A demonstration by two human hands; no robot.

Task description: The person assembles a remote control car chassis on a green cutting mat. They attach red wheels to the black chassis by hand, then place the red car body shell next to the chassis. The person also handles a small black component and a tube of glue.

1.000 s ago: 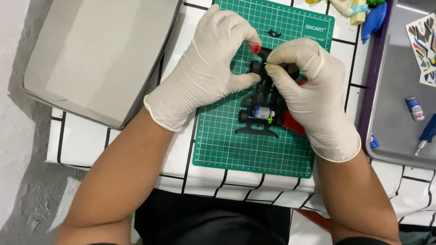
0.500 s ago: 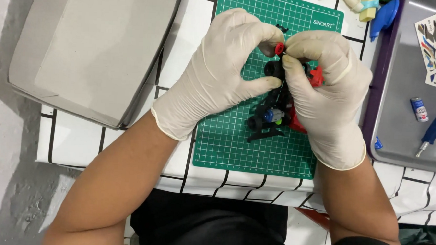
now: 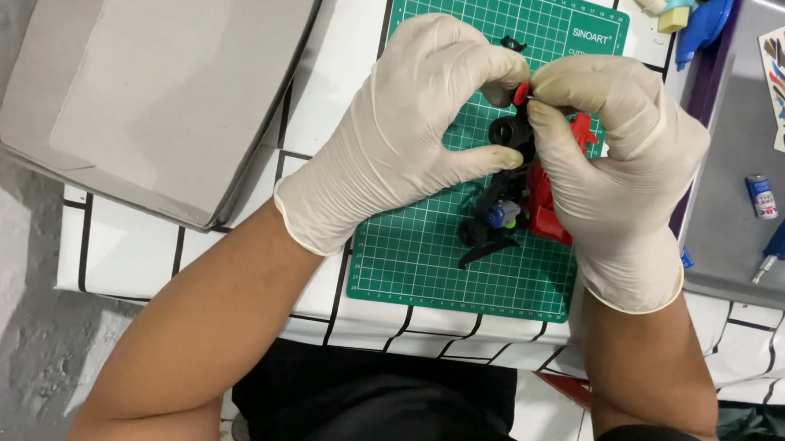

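Free room is on the mat's lower and left parts; both flanks are blocked.
Your left hand [image 3: 405,128] and right hand [image 3: 616,160] crowd the toy model [image 3: 513,195] over the green cutting mat [image 3: 418,248]. The grey box [image 3: 151,86] walls the left, the grey tray [image 3: 737,218] with a blue screwdriver [image 3: 784,239] the right; a small black part [image 3: 511,44] lies at the mat's top.
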